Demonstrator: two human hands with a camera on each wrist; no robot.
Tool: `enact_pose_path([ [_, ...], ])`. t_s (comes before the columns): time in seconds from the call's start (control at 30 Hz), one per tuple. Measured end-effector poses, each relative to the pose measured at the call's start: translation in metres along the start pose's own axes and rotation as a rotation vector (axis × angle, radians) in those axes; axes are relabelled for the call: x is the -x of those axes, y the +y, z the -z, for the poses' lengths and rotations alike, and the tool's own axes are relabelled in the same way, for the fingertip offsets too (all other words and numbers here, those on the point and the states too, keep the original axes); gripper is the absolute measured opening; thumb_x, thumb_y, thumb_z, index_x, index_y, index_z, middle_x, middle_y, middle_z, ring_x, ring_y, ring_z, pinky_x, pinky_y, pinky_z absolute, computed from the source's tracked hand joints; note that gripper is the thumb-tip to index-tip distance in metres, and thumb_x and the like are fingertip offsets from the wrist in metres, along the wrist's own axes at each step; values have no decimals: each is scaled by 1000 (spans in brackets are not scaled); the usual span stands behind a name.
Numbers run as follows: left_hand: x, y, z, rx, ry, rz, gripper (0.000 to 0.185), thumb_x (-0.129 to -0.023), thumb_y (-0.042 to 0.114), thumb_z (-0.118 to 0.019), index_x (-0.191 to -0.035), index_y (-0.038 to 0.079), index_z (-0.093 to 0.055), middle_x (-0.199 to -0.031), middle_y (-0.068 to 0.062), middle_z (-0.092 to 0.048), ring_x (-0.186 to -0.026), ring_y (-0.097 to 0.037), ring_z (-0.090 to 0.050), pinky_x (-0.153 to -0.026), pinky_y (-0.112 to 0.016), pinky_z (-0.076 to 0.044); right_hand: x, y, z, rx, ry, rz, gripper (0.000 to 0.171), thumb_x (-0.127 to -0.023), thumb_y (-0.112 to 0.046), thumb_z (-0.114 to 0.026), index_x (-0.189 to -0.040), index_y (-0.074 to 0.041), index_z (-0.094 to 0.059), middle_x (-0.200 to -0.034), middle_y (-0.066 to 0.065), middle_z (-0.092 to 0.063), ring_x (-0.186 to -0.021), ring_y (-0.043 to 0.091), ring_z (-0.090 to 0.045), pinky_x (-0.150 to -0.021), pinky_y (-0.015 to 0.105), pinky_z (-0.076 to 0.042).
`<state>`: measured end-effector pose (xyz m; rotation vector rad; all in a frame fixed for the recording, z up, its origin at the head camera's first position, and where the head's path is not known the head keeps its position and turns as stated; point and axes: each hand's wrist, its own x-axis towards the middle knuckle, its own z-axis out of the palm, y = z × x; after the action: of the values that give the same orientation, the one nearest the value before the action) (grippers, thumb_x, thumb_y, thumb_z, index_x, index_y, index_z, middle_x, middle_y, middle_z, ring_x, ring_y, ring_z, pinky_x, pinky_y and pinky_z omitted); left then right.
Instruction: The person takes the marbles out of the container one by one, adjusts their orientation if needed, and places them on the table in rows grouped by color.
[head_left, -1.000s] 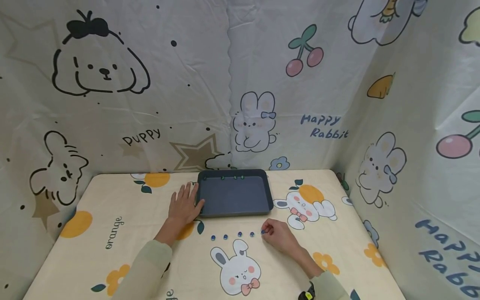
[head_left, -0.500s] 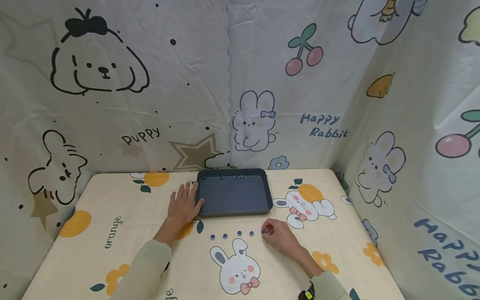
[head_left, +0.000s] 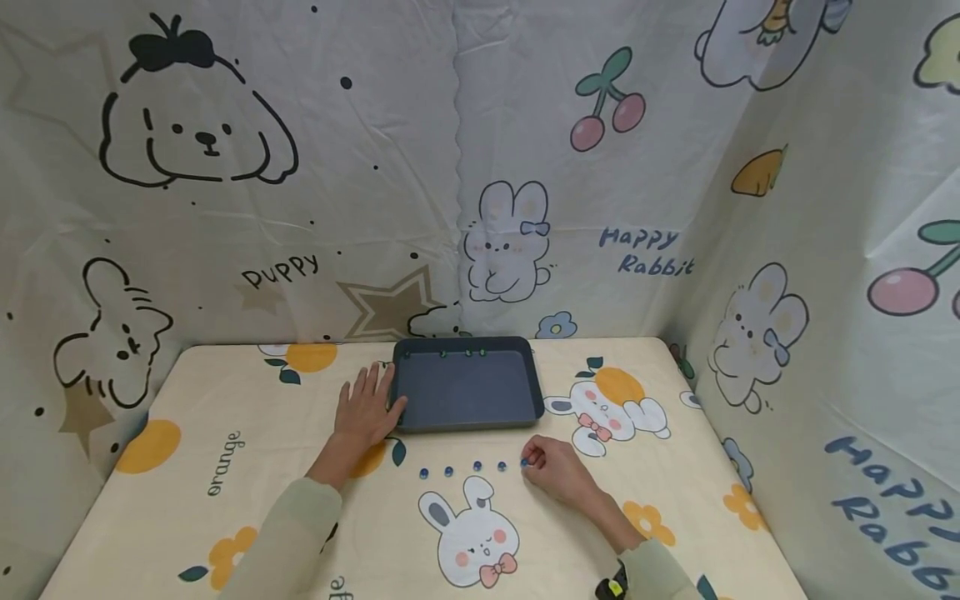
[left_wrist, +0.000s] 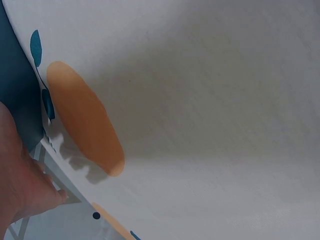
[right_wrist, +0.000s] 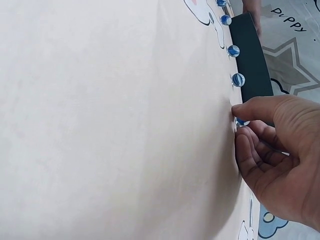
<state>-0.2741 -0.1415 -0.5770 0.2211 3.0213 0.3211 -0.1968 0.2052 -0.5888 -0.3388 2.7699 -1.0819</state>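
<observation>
The right hand (head_left: 557, 472) rests on the table (head_left: 225, 500) with fingers curled, thumb and forefinger pinching a blue marble (right_wrist: 242, 121) against the cloth. The marble is small, round and glassy, blue with pale streaks; only part of it shows between the fingertips (right_wrist: 239, 109). It lies at the 3 o'clock end of a straight row of marbles (head_left: 462, 469), which sits just at 6 o'clock of the tray (head_left: 467, 392). The four others in the row look alike and lie evenly spaced, apart from one another.

The left hand (head_left: 367, 409) lies flat on the table, fingers spread and straight, at 9 o'clock of the tray, its fingertips touching the tray's rim.

The tray is dark, rectangular, with a shallow rim. Four small green beads (head_left: 454, 353) lie inside it along the 12 o'clock wall.

The table carries a cream cloth printed with rabbits and oranges.
</observation>
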Motion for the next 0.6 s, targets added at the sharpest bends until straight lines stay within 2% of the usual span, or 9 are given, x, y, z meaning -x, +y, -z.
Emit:
enact_pose_path([
  [0.6, 0, 0, -1, -5, -1, 7, 75, -103, 48, -41, -160, 7, -16, -163, -24, -14, -149, -42, -12, -117, -60, -9, 0, -1, 0, -4, -10, -29, 16, -83, -4, -76, -91, -12, -64, -78, -6, -57, -72, 12, -53, -64, 25, -48],
])
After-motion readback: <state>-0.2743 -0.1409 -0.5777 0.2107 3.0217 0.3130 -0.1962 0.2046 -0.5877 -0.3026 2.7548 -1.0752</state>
